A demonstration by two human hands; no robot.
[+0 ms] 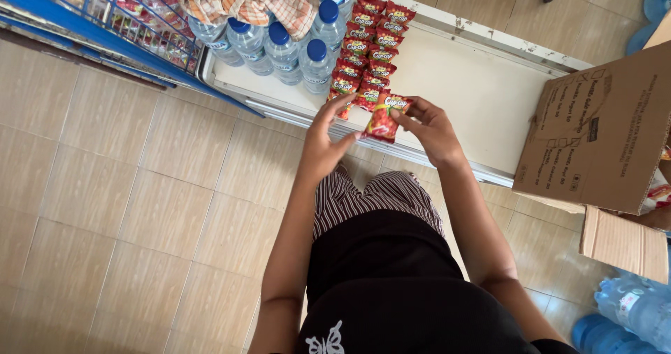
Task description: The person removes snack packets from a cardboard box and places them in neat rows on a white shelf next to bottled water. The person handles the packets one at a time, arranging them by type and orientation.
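About a dozen red snack packs (365,53) lay in two rows on the white shelf (482,95), beside five water bottles (283,50) with blue caps. One more red snack packet (386,118) was between both hands. The left hand (323,143) and right hand (428,127) pinched its sides, just over the shelf's front edge.
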